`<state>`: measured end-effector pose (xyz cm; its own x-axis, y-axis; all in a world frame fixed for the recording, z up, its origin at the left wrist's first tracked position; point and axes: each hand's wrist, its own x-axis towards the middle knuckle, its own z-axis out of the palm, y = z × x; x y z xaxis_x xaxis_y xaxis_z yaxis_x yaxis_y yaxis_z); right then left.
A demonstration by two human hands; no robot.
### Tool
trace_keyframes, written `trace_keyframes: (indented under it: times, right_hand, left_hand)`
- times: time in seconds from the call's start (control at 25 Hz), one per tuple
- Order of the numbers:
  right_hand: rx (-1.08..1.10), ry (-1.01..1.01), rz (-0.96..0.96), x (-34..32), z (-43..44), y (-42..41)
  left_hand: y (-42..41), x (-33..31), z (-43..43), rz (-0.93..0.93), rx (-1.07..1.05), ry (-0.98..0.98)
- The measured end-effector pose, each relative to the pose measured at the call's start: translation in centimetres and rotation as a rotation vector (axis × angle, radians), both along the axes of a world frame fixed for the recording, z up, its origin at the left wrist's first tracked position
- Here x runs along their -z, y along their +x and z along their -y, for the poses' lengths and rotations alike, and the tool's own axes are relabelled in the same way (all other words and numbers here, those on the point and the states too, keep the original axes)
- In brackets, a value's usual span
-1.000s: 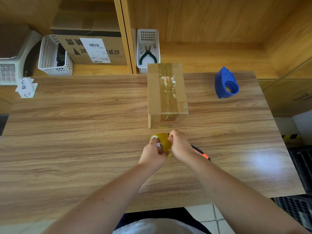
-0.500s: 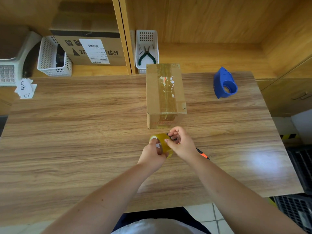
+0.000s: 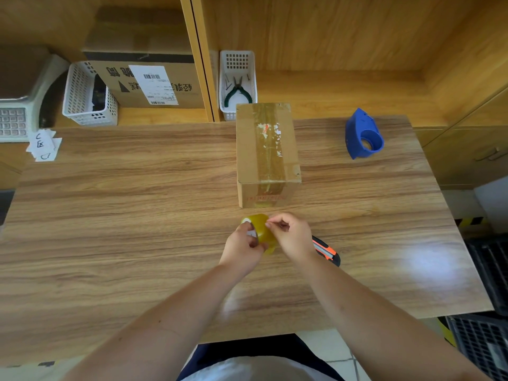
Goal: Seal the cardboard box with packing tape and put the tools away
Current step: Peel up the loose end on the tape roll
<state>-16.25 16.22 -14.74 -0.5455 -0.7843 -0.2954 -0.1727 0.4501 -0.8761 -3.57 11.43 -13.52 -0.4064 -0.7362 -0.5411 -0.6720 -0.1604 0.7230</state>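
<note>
I see the yellowish tape roll (image 3: 259, 229) just above the worktop (image 3: 110, 215), near the taped cardboard box (image 3: 266, 155). My left hand (image 3: 242, 248) grips the roll; my right hand (image 3: 291, 235) pinches at its surface. The orange-black cutter (image 3: 328, 251) lies half hidden behind my right wrist. A blue dispenser (image 3: 362, 134) stands well apart, far right.

Yellowish translucent tape roll (image 3: 261, 229); brown cardboard box (image 3: 266, 155); blue dispenser (image 3: 362, 134); orange-and-black knife (image 3: 328, 251); streaky wood-grain tabletop (image 3: 123, 215); white perforated baskets (image 3: 85, 97); green-handled pliers (image 3: 237, 92).
</note>
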Motion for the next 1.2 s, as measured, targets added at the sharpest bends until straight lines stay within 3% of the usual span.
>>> trace_keyframes:
  times: [0.24,0.48,0.76,1.04,1.2]
  right_hand:
    - [-0.078,-0.055,-0.258,-1.7,-0.4,-0.2]
    - [-0.146,-0.070,-0.258,-5.1,-0.2,-1.0]
    - [-0.082,-0.167,-0.137,-9.1,-0.6,-0.6]
    - [0.099,-0.246,0.178,-12.8,-0.9,-1.5]
    - [0.118,-0.301,0.226,-14.8,-0.9,-2.4]
  left_hand:
    - [0.0,-1.3,0.4,-0.076,-0.030,0.043]
    - [-0.8,-3.3,1.4,-0.164,-0.164,0.238]
    - [-0.9,-5.8,2.3,-0.285,-0.323,0.437]
    - [-0.5,-7.3,1.5,-0.418,0.047,-0.044]
    - [-0.5,-8.5,1.0,-0.311,0.210,-0.294]
